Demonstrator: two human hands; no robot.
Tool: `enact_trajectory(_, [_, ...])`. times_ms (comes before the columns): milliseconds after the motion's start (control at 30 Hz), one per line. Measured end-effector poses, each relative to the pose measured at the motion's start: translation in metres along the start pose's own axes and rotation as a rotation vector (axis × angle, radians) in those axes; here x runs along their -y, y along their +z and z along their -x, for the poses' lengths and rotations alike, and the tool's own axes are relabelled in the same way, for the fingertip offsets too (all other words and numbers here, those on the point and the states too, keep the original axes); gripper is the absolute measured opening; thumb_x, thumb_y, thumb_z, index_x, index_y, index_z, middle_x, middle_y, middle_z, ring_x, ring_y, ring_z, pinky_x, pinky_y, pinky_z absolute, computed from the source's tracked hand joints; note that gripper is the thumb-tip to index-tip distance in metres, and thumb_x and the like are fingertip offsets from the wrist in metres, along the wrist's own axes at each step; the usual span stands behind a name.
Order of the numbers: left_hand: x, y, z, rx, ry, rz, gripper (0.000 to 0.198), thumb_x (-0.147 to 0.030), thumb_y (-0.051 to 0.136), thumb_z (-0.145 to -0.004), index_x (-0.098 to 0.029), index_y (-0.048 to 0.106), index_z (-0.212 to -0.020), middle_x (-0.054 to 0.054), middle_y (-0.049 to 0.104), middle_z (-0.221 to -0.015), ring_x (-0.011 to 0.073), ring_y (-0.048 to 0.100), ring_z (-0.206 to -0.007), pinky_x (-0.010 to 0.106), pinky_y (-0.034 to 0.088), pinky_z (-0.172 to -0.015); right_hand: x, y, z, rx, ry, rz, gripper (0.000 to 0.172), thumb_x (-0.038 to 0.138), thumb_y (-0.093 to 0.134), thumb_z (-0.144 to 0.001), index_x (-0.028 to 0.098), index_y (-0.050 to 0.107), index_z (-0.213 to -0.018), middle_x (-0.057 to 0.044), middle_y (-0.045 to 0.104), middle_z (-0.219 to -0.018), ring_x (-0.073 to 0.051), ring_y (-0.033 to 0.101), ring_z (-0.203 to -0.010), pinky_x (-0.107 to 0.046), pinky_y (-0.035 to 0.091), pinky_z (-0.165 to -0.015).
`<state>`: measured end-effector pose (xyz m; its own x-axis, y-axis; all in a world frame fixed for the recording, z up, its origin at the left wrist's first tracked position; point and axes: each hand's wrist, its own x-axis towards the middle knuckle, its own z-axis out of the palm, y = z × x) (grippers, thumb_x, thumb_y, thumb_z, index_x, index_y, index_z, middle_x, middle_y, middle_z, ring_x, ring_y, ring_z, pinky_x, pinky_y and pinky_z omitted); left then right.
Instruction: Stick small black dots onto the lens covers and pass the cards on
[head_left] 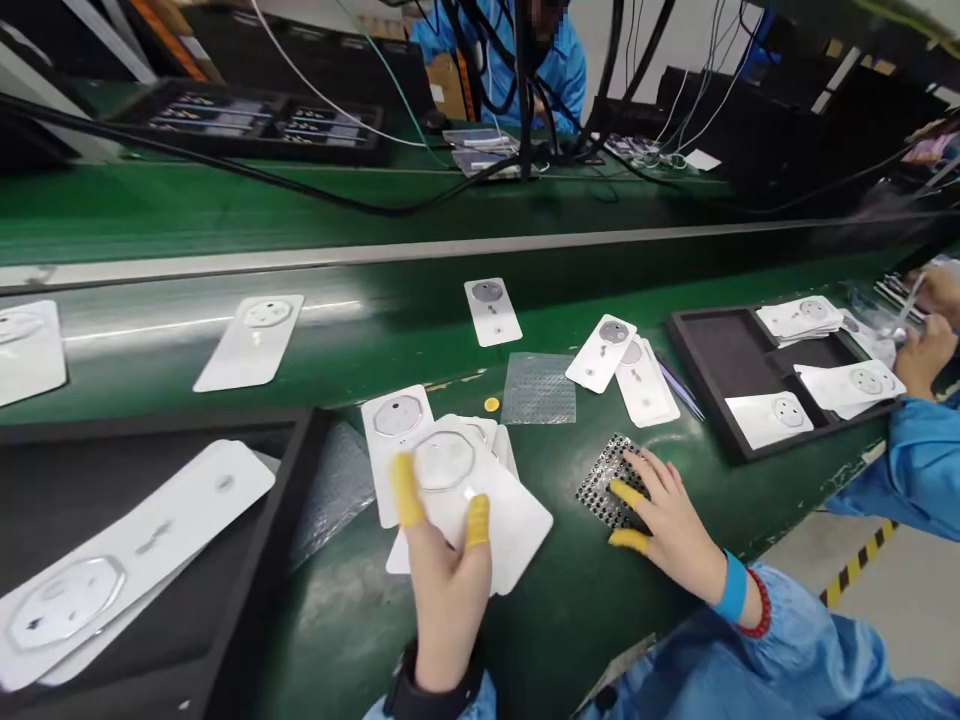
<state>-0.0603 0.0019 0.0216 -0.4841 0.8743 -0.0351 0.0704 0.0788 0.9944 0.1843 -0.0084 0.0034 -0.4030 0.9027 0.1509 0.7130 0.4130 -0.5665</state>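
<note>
Along the far left, a black tray [259,570] with long white cards [135,560] lying aslant on its dark floor, each card bearing an octagonal clear film window. Just right of the tray's edge, a crumpled sheet of bubble wrap [337,490] on a green conveyor belt [352,640]. Higher on the belt, a row of loose white cards, the nearest to the centre a single card [491,310] with a grey disc in its window. In the centre foreground, the left hand [446,590], fingers partly curled, yellow finger cots on the thumb and one finger, firmly pinching a fanned stack of white cards [510,530], with a dark watch strap [431,695] at the wrist. Above that stack, a small round yellow sticker [491,404] and a dimpled clear plastic sheet [538,388], both flat on the belt. Next along, the right hand [667,510], open with fingers spread, two yellow-capped fingertips pressing on a black dotted sheet [609,482] without any visible grip; at its wrist, a blue wristband and a red bead bracelet. Beyond it, two overlapping cards [600,352] beside a thin purple tool [679,385]. At the far right, a second black tray [712,370] with more cards [769,420], and a co-worker's hands [926,345] above a blue sleeve [919,470], pinching something thin and clear, too small to identify.
</note>
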Motion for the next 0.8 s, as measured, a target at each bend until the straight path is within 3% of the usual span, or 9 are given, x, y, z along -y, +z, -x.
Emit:
enact_trajectory(67, [0.005, -0.005, -0.004, 0.079, -0.131, -0.107, 0.054, -0.04, 0.071, -0.07, -0.014, 0.07, -0.117, 0.014, 0.072, -0.118, 0.0357, 0.064, -0.109, 0.049, 0.045, -0.102, -0.018, 0.002, 0.006, -0.052, -0.092, 0.08, 0.025, 0.022, 0.057, -0.096, 0.022, 0.064, -0.12, -0.016, 0.056, -0.14, -0.035, 0.047, -0.136, -0.066, 0.042, -0.106])
enact_trajectory(133, [0.007, 0.001, -0.001, 0.18, -0.239, -0.126, 0.04, -0.043, 0.071, -0.064, -0.014, 0.077, -0.09, 0.012, 0.077, -0.092, 0.036, 0.068, -0.094, 0.05, 0.05, -0.092, -0.023, -0.003, 0.005, -0.073, -0.206, 0.008, 0.029, 0.011, 0.049, -0.097, 0.023, 0.064, -0.118, -0.013, 0.061, -0.135, -0.028, 0.054, -0.129, -0.058, 0.048, -0.104])
enact_trajectory(233, [0.002, 0.023, 0.014, 0.315, -0.307, -0.08, 0.03, -0.044, 0.075, -0.06, -0.017, 0.077, -0.071, 0.009, 0.076, -0.075, 0.0332, 0.068, -0.087, 0.044, 0.053, -0.083, -0.014, -0.016, 0.0, -0.165, -0.307, -0.059, 0.038, 0.004, 0.049, -0.093, 0.025, 0.063, -0.122, -0.012, 0.063, -0.129, -0.025, 0.058, -0.119, -0.049, 0.055, -0.095])
enact_trajectory(333, [-0.007, 0.042, 0.029, 0.496, -0.412, 0.037, 0.032, -0.048, 0.079, -0.062, -0.016, 0.078, -0.067, 0.008, 0.075, -0.068, 0.0284, 0.069, -0.072, 0.038, 0.056, -0.07, -0.002, -0.03, -0.005, -0.198, -0.386, -0.051, 0.04, 0.001, 0.05, -0.091, 0.023, 0.064, -0.122, -0.012, 0.067, -0.114, -0.023, 0.062, -0.103, -0.043, 0.058, -0.083])
enact_trajectory(400, [-0.012, 0.046, 0.033, 0.558, -0.468, 0.125, 0.036, -0.05, 0.08, -0.064, -0.015, 0.079, -0.071, 0.009, 0.076, -0.07, 0.0257, 0.069, -0.066, 0.037, 0.056, -0.067, 0.002, -0.037, -0.01, -0.113, -0.415, -0.129, 0.03, 0.013, 0.06, -0.092, 0.019, 0.065, -0.122, -0.014, 0.066, -0.109, -0.023, 0.062, -0.098, -0.04, 0.059, -0.08])
enact_trajectory(467, [-0.015, 0.047, 0.034, 0.553, -0.5, 0.191, 0.037, -0.05, 0.081, -0.065, -0.015, 0.08, -0.076, 0.01, 0.078, -0.076, 0.0249, 0.07, -0.069, 0.036, 0.056, -0.069, 0.005, -0.04, -0.015, -0.025, -0.376, -0.273, 0.032, 0.027, 0.067, -0.091, 0.016, 0.065, -0.121, -0.014, 0.065, -0.109, -0.023, 0.064, -0.099, -0.039, 0.059, -0.083])
enact_trajectory(567, [-0.015, 0.046, 0.034, 0.532, -0.524, 0.257, 0.033, -0.046, 0.084, -0.063, -0.016, 0.08, -0.078, 0.01, 0.079, -0.082, 0.0257, 0.071, -0.077, 0.035, 0.056, -0.074, 0.011, -0.035, -0.024, -0.077, -0.225, -0.42, 0.021, 0.025, 0.066, -0.092, 0.018, 0.069, -0.112, -0.01, 0.066, -0.102, -0.019, 0.067, -0.092, -0.032, 0.06, -0.08])
enact_trajectory(667, [-0.014, 0.048, 0.037, 0.519, -0.56, 0.309, 0.032, -0.044, 0.085, -0.064, -0.015, 0.08, -0.078, 0.009, 0.079, -0.079, 0.0257, 0.072, -0.078, 0.034, 0.056, -0.074, 0.016, -0.023, -0.029, -0.186, -0.172, -0.415, 0.014, 0.019, 0.064, -0.093, 0.019, 0.072, -0.104, -0.007, 0.068, -0.095, -0.017, 0.068, -0.084, -0.029, 0.061, -0.072])
enact_trajectory(800, [-0.014, 0.052, 0.041, 0.486, -0.644, 0.346, 0.032, -0.044, 0.083, -0.065, -0.014, 0.077, -0.074, 0.007, 0.076, -0.067, 0.0242, 0.072, -0.068, 0.034, 0.057, -0.065, 0.017, -0.011, -0.027, -0.217, -0.202, -0.304, 0.018, 0.018, 0.06, -0.095, 0.019, 0.069, -0.11, -0.009, 0.068, -0.102, -0.019, 0.069, -0.091, -0.032, 0.064, -0.076])
